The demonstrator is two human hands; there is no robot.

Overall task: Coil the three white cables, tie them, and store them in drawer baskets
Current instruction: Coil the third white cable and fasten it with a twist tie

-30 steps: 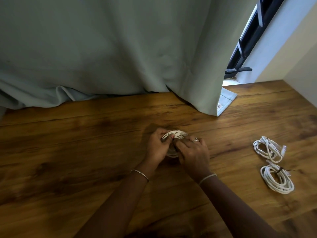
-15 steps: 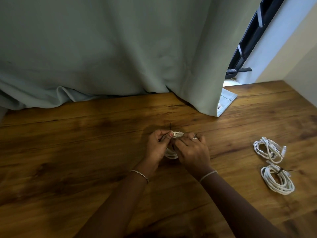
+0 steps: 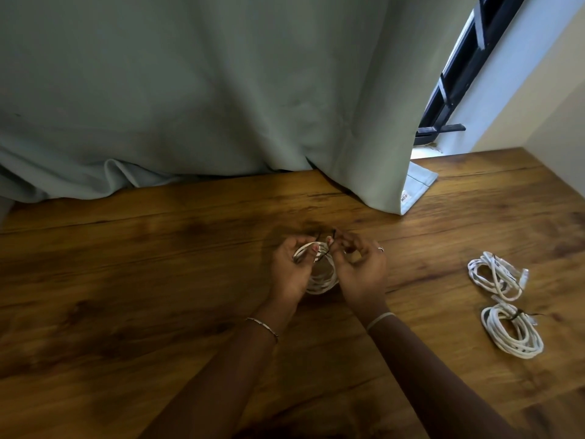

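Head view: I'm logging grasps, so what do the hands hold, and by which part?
The left hand grips the coiled white cable by its upper loops. The right hand pinches a thin dark tie at the coil's top.

Bare desk (image 3: 126, 296) lies left of the hands; a curtain (image 3: 205, 106) blocks the back, and two coiled cables (image 3: 495, 275) (image 3: 511, 332) sit right.

Coiled cable (image 3: 321, 278) partly hidden behind left hand (image 3: 289, 274); tie (image 3: 326, 248) blurred, knot unreadable.
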